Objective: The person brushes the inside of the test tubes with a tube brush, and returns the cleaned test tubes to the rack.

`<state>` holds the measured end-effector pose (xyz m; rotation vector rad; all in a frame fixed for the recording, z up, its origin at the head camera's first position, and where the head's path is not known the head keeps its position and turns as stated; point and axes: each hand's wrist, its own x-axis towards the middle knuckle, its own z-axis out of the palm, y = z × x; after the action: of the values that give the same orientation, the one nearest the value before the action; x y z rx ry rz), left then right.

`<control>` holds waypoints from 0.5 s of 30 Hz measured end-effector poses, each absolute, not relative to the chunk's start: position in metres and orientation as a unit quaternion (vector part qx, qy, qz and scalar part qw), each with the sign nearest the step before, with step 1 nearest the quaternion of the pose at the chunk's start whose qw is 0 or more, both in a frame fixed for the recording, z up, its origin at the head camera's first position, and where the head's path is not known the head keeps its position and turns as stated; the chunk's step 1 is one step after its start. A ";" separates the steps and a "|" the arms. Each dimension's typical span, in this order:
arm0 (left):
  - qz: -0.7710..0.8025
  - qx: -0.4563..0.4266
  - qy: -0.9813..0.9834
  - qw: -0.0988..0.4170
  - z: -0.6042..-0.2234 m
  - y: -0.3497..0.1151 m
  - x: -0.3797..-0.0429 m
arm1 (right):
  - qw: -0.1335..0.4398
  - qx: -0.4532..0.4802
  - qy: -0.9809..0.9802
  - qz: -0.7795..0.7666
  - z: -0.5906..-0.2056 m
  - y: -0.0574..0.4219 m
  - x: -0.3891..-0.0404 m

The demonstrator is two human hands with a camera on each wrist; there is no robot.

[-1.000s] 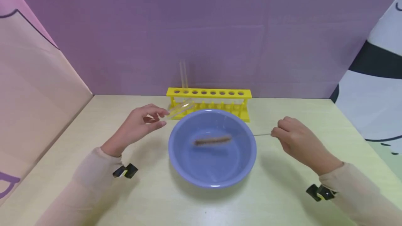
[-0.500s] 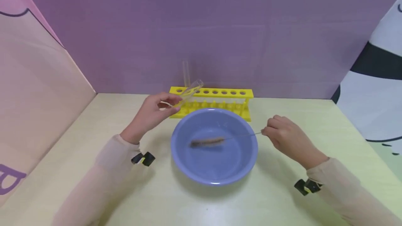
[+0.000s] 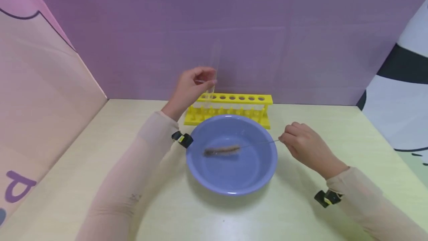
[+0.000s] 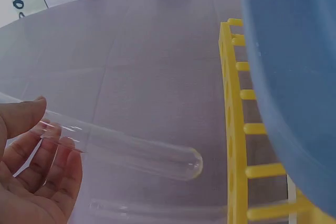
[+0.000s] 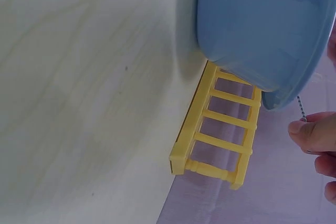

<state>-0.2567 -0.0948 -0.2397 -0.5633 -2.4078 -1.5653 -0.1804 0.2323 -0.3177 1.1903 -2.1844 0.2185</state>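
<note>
My left hand (image 3: 192, 88) pinches a clear glass test tube (image 3: 216, 57) between thumb and fingers, nearly upright over the left part of the yellow test tube rack (image 3: 236, 98). In the left wrist view, the tube's rounded closed end (image 4: 195, 163) points toward the rack, apart from it. A second test tube (image 4: 157, 211) stands in the rack, mostly hidden by my hand in the head view. With my right hand (image 3: 305, 148) I grip the twisted wire handle (image 5: 301, 108) of a test tube brush (image 3: 222, 150). Its bristles lie inside the blue basin (image 3: 230, 193).
The basin sits in front of the rack on a pale wooden table (image 3: 260, 222) and covers part of the rack's base. Behind the rack rises a purple backdrop (image 3: 167, 47). Printed panels flank the table on both sides.
My left hand has moved up and right with the test tube, turning it from slanted to nearly upright over the rack. My right hand has shifted slightly left with the brush.
</note>
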 end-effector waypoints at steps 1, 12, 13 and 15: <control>-0.538 -0.194 -0.813 0.108 -0.238 -0.090 -0.261 | 0.317 0.451 -0.830 0.084 -0.318 0.232 -0.180; -0.553 -0.150 -0.814 0.095 -0.235 -0.057 -0.299 | 0.322 0.458 -0.823 0.092 -0.319 0.229 -0.178; -0.550 -0.148 -0.817 0.093 -0.235 -0.055 -0.301 | 0.322 0.459 -0.823 0.093 -0.319 0.229 -0.177; -0.545 -0.146 -0.821 0.090 -0.237 -0.051 -0.305 | 0.320 0.459 -0.823 0.094 -0.319 0.228 -0.177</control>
<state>-0.3049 -0.0511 -0.2370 -0.4330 -2.4396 -1.6205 -0.1767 0.2278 -0.3194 1.2079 -2.1644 0.2470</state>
